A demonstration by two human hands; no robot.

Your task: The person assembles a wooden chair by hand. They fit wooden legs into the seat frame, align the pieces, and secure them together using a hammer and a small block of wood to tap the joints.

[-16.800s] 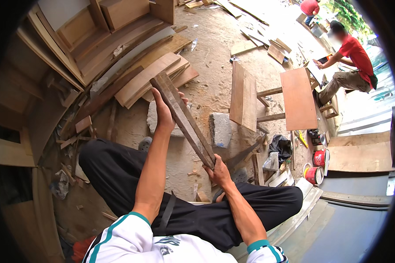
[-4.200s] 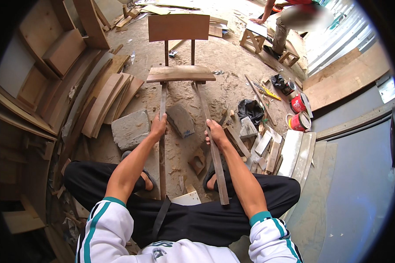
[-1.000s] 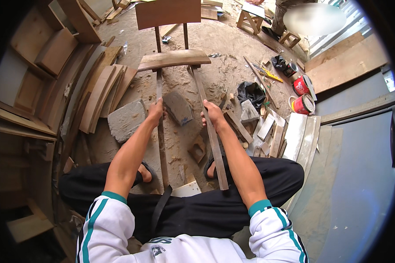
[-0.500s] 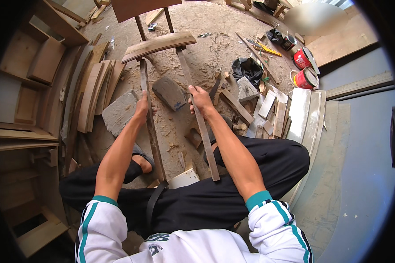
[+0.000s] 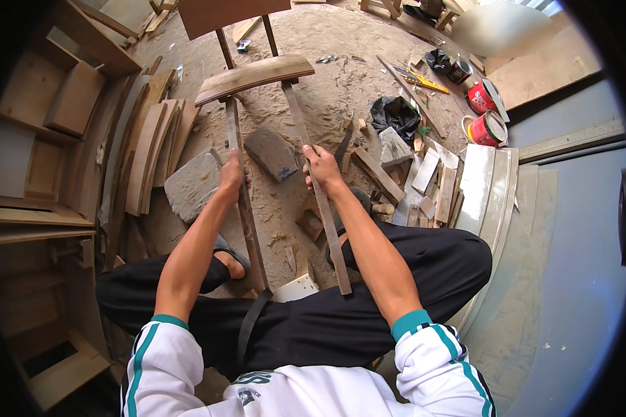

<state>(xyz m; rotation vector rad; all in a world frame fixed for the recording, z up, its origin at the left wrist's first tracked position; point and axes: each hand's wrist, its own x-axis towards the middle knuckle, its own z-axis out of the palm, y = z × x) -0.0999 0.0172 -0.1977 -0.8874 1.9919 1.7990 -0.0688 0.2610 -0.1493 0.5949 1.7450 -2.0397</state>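
frame (image 5: 295,115) of wood is positioned directly ahead of the person, over the dirt floor, with its near ends toward the black trousers (image 5: 306,326). components: left bar (image 5: 251,236), right bar (image 5: 329,236), curved slatted board (image 5: 257,78) across their far ends, and flat panel (image 5: 233,17) beyond it, cut off by the upper edge of view.

left hand (image 5: 231,174): fingers wrapped around the left bar. right hand (image 5: 322,169): fingers closed around the right bar, below the curved board. both grips are narrow and occupied. whether the frame's far end bears on the floor cannot be told.

surroundings: dark grey block (image 5: 273,153) shows between the bars; pale block (image 5: 193,184) is left of the left hand. to the right are black plastic bag (image 5: 394,115), wood offcuts (image 5: 444,191) and two red cans (image 5: 487,130).
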